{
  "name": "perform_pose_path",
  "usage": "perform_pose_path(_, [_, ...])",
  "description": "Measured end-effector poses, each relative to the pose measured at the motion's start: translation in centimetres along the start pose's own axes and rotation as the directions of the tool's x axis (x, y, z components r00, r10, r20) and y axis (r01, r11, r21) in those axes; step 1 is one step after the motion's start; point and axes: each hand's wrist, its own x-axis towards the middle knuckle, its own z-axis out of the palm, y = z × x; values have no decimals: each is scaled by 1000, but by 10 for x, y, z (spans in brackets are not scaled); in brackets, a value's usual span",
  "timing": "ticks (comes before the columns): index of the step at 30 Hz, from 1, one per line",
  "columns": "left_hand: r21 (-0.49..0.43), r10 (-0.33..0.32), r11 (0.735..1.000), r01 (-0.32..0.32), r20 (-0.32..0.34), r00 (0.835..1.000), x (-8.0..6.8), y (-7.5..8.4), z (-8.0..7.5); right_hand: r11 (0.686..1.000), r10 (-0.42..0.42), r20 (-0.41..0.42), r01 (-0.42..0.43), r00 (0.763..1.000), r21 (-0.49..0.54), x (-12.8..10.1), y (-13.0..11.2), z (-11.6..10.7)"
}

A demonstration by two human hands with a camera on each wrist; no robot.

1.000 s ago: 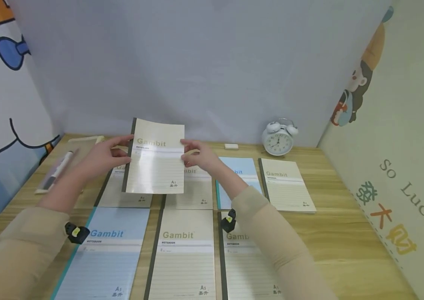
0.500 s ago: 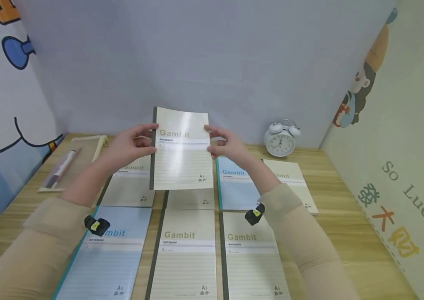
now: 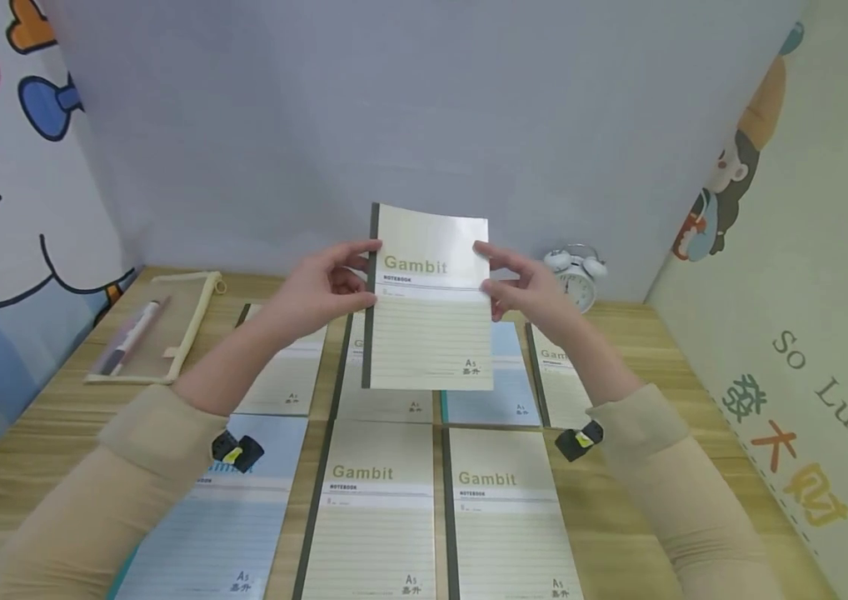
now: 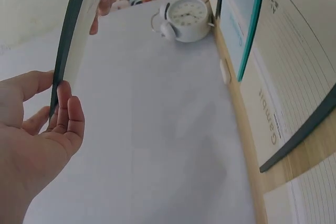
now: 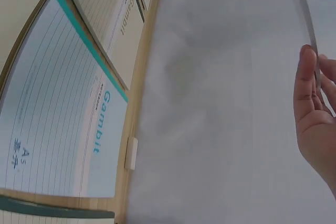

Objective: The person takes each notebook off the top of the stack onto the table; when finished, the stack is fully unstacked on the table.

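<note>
A cream notebook [image 3: 430,325] with a dark spine and "Gambit" on its cover is held up above the table, cover toward me. My left hand [image 3: 319,283] pinches its spine edge between thumb and fingers, which the left wrist view shows from the side. On the opposite edge my right hand [image 3: 532,287] pinches it the same way. Below and behind it lie a blue notebook [image 3: 495,367] and a cream notebook [image 3: 382,404], both partly covered by it. Nearer to me are another blue notebook [image 3: 244,517] and two cream ones, all lying flat in rows.
A white alarm clock [image 3: 580,279] stands at the back right, partly behind my right hand. At the back left lies a mesh zip pouch [image 3: 187,333] with a marker [image 3: 132,333] in it. A small white eraser [image 5: 132,153] sits by the back edge. Walls enclose the table.
Both hands have carried the cream notebook to the right and slightly up, from above the left notebooks to above the back row's middle. The grip on both edges stays the same.
</note>
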Motion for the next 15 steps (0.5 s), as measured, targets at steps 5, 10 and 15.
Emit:
perform_pose_path(5, [-21, 86, 996, -85, 19, 996, 3, 13, 22, 997, -65, -81, 69, 995, 41, -20, 1, -18])
perform_pose_path(10, [13, 176, 984, -178, 77, 981, 3, 27, 40, 998, -61, -111, 60, 992, -12, -46, 3, -40])
perform_pose_path(15, [65, 272, 957, -282, 129, 954, 2, 37, 60, 995, -51, -125, 39, 991, -96, -72, 7, -58])
